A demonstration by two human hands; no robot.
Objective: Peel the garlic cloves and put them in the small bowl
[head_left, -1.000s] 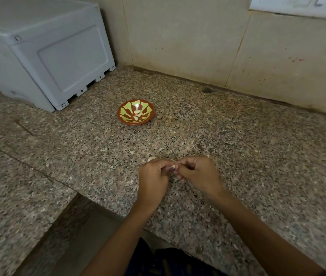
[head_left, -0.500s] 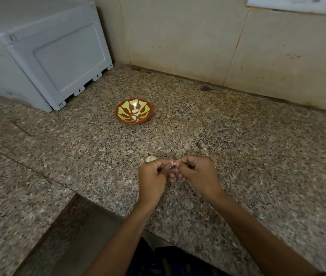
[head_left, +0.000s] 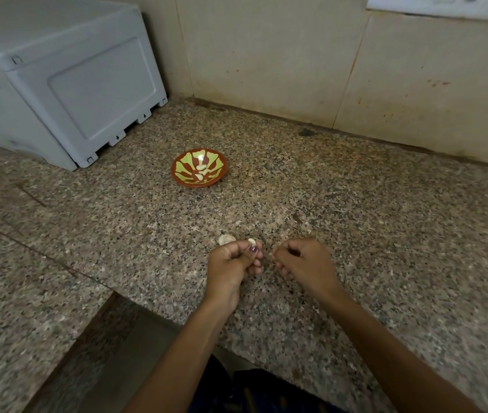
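Since half a second ago the two hands, then joined over one clove, have drawn apart, with a strip of bare counter between them. Nearest the camera, both forearms reach out over the counter's near edge. On the left, the left hand (head_left: pixel 232 265) has its fingers curled, and thumb and forefinger pinch a pale garlic clove (head_left: pixel 251 242) that pokes up above the thumbnail. On the right, the right hand (head_left: pixel 302 263) is curled into a loose fist; whether it holds a scrap of skin I cannot tell, since the fingertips are turned under. Just beyond the left hand, touching the speckled granite counter (head_left: pixel 386 234), lies another garlic piece (head_left: pixel 226 239), whitish and partly hidden by the knuckles. Farther back, well apart from the hands and a little to the left, stands the small bowl (head_left: pixel 178 169), red-brown with yellow-green petal stripes, holding a few peeled cloves (head_left: pixel 202 169) near its middle. At the far left sits a grey plastic box (head_left: pixel 66 90) against the tiled wall (head_left: pixel 281 61), which runs along the counter's far edge.
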